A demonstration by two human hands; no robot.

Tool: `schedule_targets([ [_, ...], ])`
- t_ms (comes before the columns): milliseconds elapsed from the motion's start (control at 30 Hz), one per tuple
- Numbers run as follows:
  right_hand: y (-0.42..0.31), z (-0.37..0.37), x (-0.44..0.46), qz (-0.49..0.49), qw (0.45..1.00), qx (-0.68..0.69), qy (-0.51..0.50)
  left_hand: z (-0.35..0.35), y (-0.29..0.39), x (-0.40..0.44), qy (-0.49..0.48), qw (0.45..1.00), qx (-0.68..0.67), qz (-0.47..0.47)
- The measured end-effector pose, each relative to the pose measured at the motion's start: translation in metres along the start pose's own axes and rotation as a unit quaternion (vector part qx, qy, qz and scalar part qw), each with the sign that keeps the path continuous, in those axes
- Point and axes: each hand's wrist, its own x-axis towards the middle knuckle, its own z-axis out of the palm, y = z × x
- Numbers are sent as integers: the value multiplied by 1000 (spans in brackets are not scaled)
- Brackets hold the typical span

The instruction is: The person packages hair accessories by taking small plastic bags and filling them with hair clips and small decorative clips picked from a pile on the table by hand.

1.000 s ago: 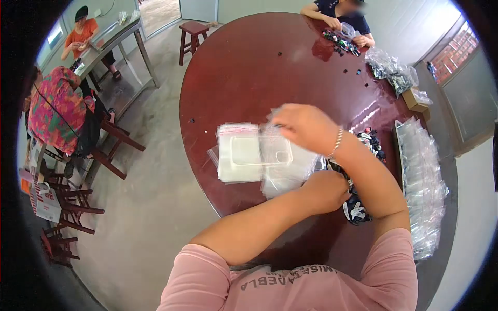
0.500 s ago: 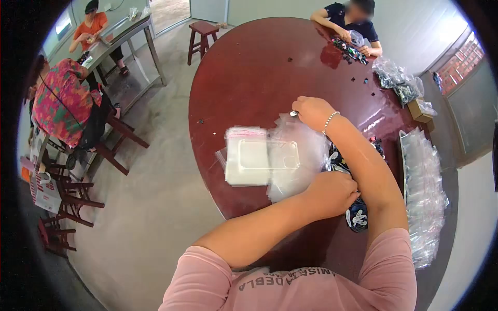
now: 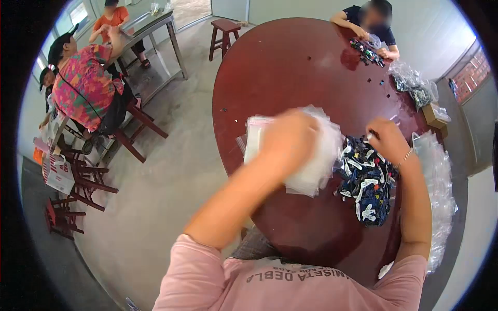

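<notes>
My left hand [image 3: 293, 136] is over the clear plastic bags [image 3: 311, 179] on the table, smeared by motion, so its fingers do not read clearly. Partly hidden beneath its wrist is a whitish stack of bags [image 3: 253, 133]. At the upper edge of a heap of small dark pieces with white parts [image 3: 367, 184], my right hand [image 3: 386, 137] has its fingers bent together. A tiny dark and whitish bit shows at those fingertips, too small to name. A bracelet circles the right wrist.
A long pile of clear bags [image 3: 436, 197] lies beyond my right arm. At the far side of the round red table [image 3: 270, 67], a person [image 3: 371, 26] handles small dark pieces. Filled bags [image 3: 412, 85] and a carton [image 3: 434, 115] are at right. Other people and stools are at left.
My left hand has moved from the dark heap up and left over the bags. My right hand has moved from the bags right to the heap, which is now more exposed.
</notes>
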Motion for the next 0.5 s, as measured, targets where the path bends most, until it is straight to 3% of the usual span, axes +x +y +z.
schedule_targets([
  [67,0,-3,-34,4,1000,-6,7,-33,-39,7,37,992,109,-57],
  [100,0,-2,-45,13,1000,-3,8,-46,-55,11,17,985,104,-140],
  [200,3,6,-81,19,997,32,68,-48,-116,10,96,955,246,-133],
  [233,-8,1,-90,103,992,53,49,-48,-124,13,111,943,278,-145],
  [300,-5,13,-110,117,982,74,131,-43,-144,16,100,939,286,-164],
  [433,7,37,-144,150,960,78,223,-37,-176,25,98,947,299,-60],
  [500,-3,40,-160,211,942,119,233,-37,-176,27,88,938,333,-43],
])
